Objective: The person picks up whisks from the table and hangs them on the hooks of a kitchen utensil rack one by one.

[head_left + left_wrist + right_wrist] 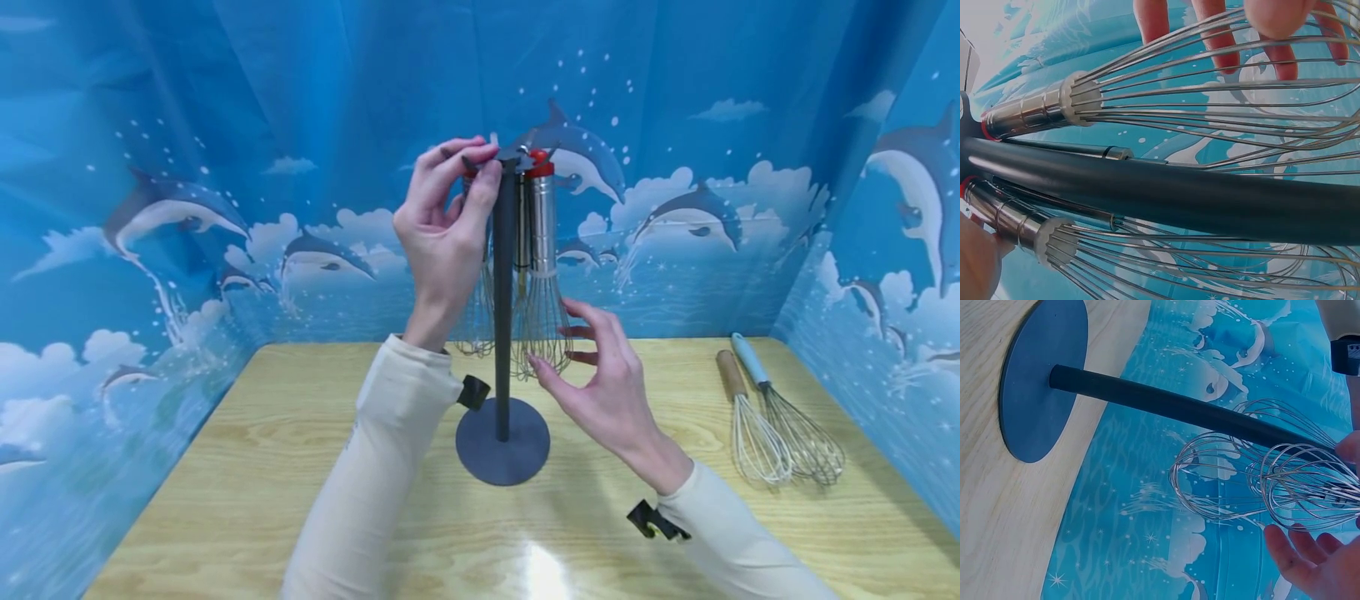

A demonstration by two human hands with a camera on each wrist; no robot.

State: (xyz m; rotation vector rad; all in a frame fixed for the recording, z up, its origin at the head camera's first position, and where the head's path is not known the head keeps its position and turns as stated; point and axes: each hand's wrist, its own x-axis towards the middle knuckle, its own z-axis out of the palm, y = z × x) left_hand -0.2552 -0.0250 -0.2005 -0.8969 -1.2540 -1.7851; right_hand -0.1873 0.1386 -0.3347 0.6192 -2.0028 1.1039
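A dark grey stand [503, 333] with a round base and hooks at its top stands upright on the table, with several wire whisks hanging from it. My left hand [448, 217] pinches the stand's top between thumb and fingers. On the right side hangs a steel-handled whisk [543, 225] with a red end. My right hand [603, 379] is at its wires, thumb in front and fingers spread behind; firm contact cannot be made out. Another red-ended whisk [1019, 222] hangs on the left, partly behind my left hand in the head view. Slimmer whisks [1079, 148] hang behind the pole.
On the table's right side lie a whisk with a brown handle [731, 375] and a whisk with a light blue handle [750, 358], side by side. A blue dolphin-print curtain [360, 100] encloses the back and sides of the wooden table [247, 467].
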